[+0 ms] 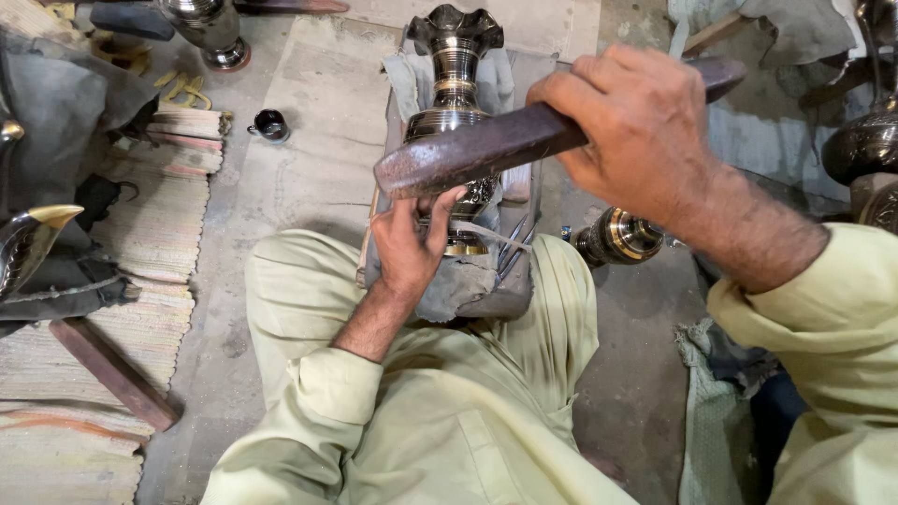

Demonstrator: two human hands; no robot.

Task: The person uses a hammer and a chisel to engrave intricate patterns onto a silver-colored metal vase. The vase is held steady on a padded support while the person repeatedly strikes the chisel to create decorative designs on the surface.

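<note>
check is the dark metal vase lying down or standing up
Lying down: the vase rests lengthwise on a grey cloth, with its frilled mouth pointing away from the person.

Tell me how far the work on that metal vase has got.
Done: the vase already shows dark, patterned bands and lies on a grey cloth pad. In hand: the left hand holds a thin tool against its lower body, and the right hand holds a wooden bar above. How much remains cannot be told.

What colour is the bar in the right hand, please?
Dark reddish-brown bar, seen in the head view.
</note>
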